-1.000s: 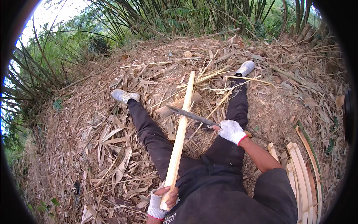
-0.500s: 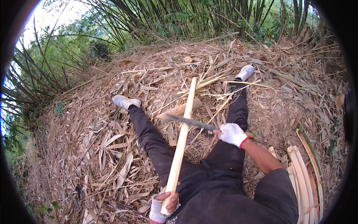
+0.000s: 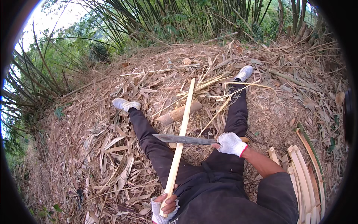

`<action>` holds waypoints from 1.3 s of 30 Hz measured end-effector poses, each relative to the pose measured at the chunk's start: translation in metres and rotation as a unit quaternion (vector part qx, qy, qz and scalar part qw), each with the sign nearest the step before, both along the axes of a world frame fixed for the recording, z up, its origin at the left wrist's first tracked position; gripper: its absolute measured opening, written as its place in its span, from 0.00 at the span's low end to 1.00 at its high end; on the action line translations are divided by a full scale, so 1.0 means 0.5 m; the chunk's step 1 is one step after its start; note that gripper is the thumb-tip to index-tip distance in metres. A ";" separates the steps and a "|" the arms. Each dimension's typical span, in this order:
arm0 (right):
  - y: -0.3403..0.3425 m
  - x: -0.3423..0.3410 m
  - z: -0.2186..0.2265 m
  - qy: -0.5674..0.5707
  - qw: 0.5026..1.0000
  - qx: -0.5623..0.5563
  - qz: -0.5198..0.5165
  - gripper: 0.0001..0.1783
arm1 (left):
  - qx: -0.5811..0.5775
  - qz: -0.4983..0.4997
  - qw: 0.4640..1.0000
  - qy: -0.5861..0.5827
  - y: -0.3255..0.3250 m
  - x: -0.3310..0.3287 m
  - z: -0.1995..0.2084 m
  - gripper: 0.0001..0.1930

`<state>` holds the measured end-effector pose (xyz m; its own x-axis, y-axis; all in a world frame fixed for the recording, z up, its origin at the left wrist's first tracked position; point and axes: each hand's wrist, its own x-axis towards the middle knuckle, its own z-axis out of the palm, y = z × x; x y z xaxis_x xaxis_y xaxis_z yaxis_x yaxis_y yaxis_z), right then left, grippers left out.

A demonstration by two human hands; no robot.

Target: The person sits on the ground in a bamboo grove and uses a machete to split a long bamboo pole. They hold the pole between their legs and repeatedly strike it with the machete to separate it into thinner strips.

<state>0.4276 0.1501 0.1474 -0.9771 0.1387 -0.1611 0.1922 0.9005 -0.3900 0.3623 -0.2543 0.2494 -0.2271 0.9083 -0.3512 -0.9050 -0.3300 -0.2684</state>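
Note:
A long pale bamboo strip (image 3: 174, 164) slants up and away from my lap between my spread legs. Wrapped round its near end is my left hand (image 3: 165, 206), in a white glove with bare fingertips showing. My right hand (image 3: 231, 144), also in a white glove, is closed on the handle of a long machete (image 3: 186, 139). The dark blade lies across the strip near its middle, its tip pointing left. Beyond the blade, the strip's far part passes over a short brown bamboo piece (image 3: 179, 114) on the ground.
Several split bamboo strips (image 3: 302, 179) lie stacked beside my right hip. Thin pale shavings (image 3: 214, 82) are strewn near my right shoe (image 3: 244, 73). Dry leaves and husks (image 3: 112, 149) cover the slope. A bamboo thicket (image 3: 179, 18) rises at the back.
The machete has come down along the strip toward me, and its blade is now more level. My right hand has moved slightly nearer. The strip has shifted a little and looks turned more edge-on.

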 end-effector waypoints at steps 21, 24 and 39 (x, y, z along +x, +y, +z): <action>0.093 -0.002 -0.086 -0.011 0.932 -0.133 -0.337 0.36 | -0.018 -0.047 0.997 0.065 0.023 0.010 0.014 0.30; 0.066 -0.020 -0.017 -0.014 0.817 -0.335 -0.470 0.33 | -0.073 -0.078 0.981 0.160 0.039 0.024 0.028 0.32; -0.110 -0.057 0.025 0.148 0.422 -0.882 -0.147 0.26 | 0.020 -0.076 0.905 0.417 0.349 0.073 0.096 0.35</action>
<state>0.3991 0.0949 0.1600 -0.9730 0.1808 -0.1433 -0.0989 -0.8881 -0.4489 0.3986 -0.0800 0.2972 -0.2696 0.9596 -0.0804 -0.8326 -0.1904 0.5202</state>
